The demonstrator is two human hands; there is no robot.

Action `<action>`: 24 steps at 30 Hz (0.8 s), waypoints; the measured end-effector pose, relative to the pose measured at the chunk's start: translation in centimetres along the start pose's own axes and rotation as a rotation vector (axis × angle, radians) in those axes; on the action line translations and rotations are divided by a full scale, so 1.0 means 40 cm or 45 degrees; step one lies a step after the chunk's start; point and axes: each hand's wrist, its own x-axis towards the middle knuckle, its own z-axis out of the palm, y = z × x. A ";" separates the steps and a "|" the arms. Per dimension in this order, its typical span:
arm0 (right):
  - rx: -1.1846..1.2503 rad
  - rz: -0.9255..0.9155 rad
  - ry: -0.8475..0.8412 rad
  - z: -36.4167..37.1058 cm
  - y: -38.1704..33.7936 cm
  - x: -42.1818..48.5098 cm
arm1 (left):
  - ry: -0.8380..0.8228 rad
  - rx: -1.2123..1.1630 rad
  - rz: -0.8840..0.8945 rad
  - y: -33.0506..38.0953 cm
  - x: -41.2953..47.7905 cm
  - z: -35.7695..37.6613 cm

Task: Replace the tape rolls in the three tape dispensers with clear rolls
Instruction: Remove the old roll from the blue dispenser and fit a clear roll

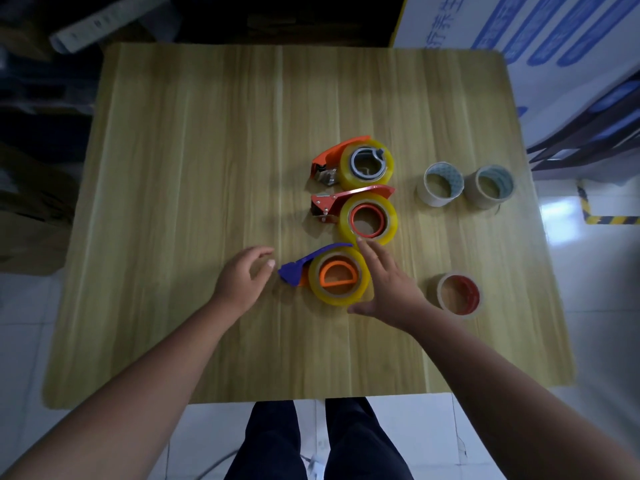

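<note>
1. On the pale wood-grain table top (207,150): three hand-held tape dispensers in a column just right of centre, noses to the left, rolls to the right; each already loaded with a glossy, see-through roll of yellowish tint.
2. Farthest: an orange plastic dispenser (332,155) with a grey hub and a metal cutter at the nose; round that hub, a thick clear yellowish roll (345,168).
3. Middle: a red metal-framed dispenser (329,202); on its red ring hub, a second clear yellowish roll (344,220), close to the far one.
4. Nearest: a blue plastic dispenser (294,270) with an orange D-shaped hub (325,271); round that, a third clear yellowish roll (314,278), lying flat, hole upward, table grain visible through the middle.
5. Left hand (242,275): just left of the blue nose, apart from it; fingers loosely curled, grasping nothing.
6. Right hand (388,282): against the right side of the nearest roll; fingers stretched out rather than clenched, forefinger tip reaching up beside the middle roll, thumb at the roll's near edge; released rather than gripping, as far as can be seen.
7. Off to the right, well apart from the dispensers: two pale cream rolls standing side by side, one (433,197) and the other (481,199), level with the two far dispensers; nearer, a pale roll with a red-lined core (472,296), just beyond the right wrist.
</note>
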 end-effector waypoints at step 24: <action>-0.274 0.001 -0.070 0.029 -0.007 0.006 | -0.607 0.186 0.045 0.123 0.044 0.042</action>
